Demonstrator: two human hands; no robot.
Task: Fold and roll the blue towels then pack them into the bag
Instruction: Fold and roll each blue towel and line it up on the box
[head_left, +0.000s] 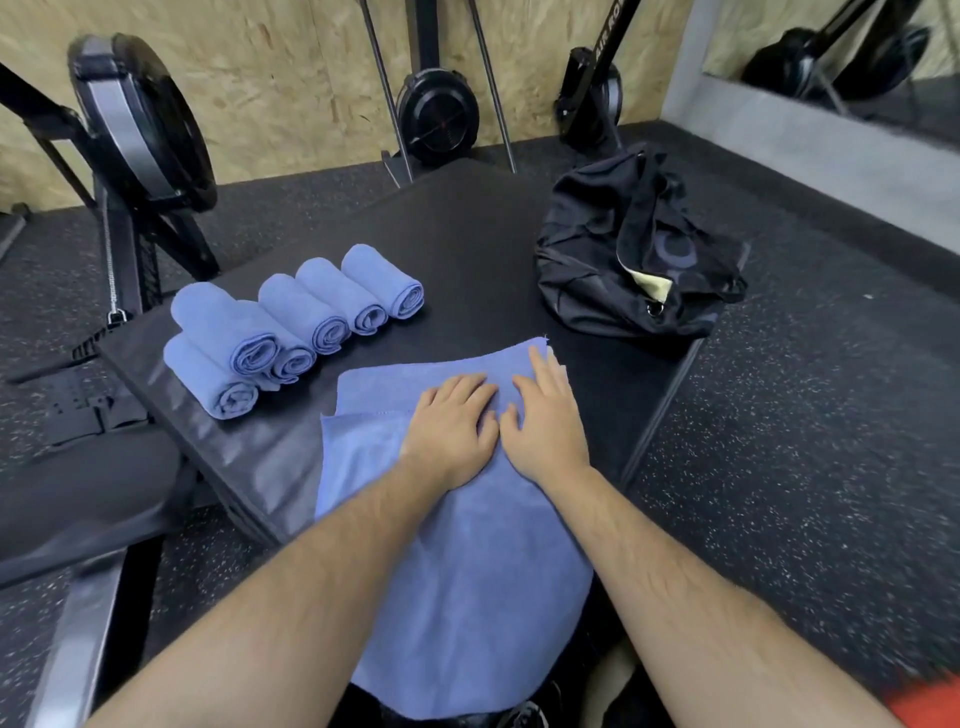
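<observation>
Bench (467, 234): rolled towels (306, 317) in a row at left, one stacked atop others at the row's left end. Bag (639, 249) at far right. Flat towel (467, 571) near centre, draped over the near edge. Left hand (452, 431) and right hand (545, 421) lie side by side on it. Exercise machines (436, 114) stand behind, against the wall.

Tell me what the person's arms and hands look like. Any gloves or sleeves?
No gloves and no sleeves in view. The left hand and right hand are bare, and so are the hairy forearms. No rings, watch or bracelets show.
</observation>
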